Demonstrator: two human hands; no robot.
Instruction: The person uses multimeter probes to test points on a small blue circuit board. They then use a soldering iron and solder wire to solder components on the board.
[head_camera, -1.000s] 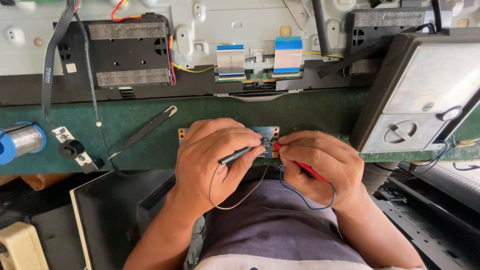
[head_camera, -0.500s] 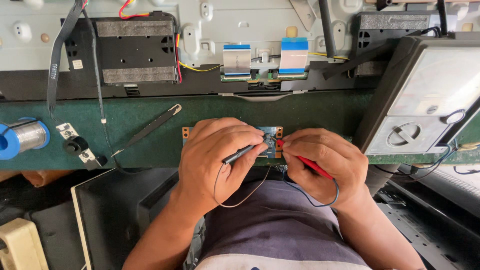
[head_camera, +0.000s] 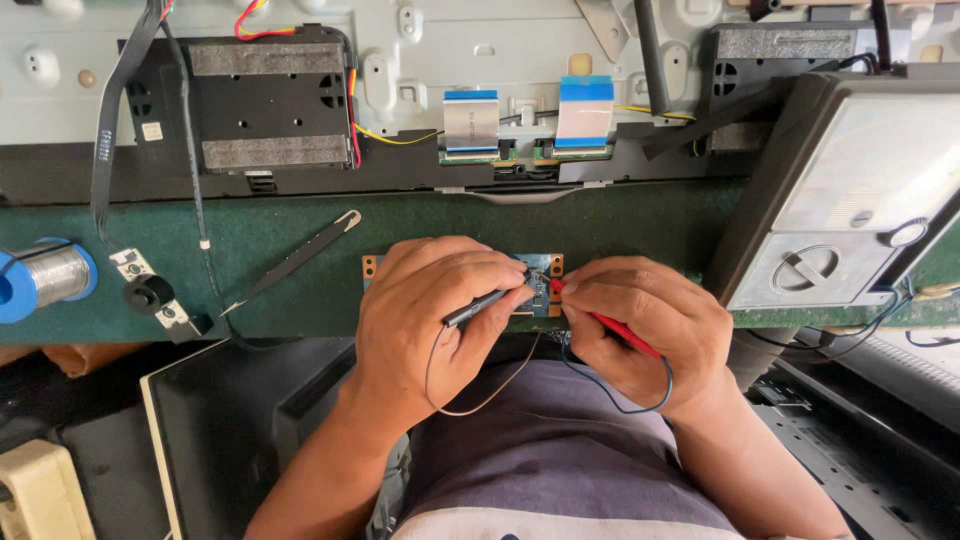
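My left hand (head_camera: 430, 320) grips a black test probe (head_camera: 480, 306), its tip resting on a small blue circuit board (head_camera: 540, 282) at the front edge of the green bench. A red test probe (head_camera: 610, 325) sits in my right hand (head_camera: 650, 330), with its tip on the same board from the right. Most of the board is hidden under both hands; only an orange corner (head_camera: 369, 266) and the middle show. Thin wires loop down from each probe over my lap.
Black tweezers (head_camera: 295, 260) lie on the green mat (head_camera: 250, 240) to the left. Farther left sit a solder spool (head_camera: 50, 278) and a small part on a cable (head_camera: 150, 295). An opened flat-panel chassis (head_camera: 420, 70) with ribbon cables spans the back. A grey meter (head_camera: 850, 200) stands right.
Both hands stay on the board with the probes; only tiny shifts of the probe tips and of the camera view.
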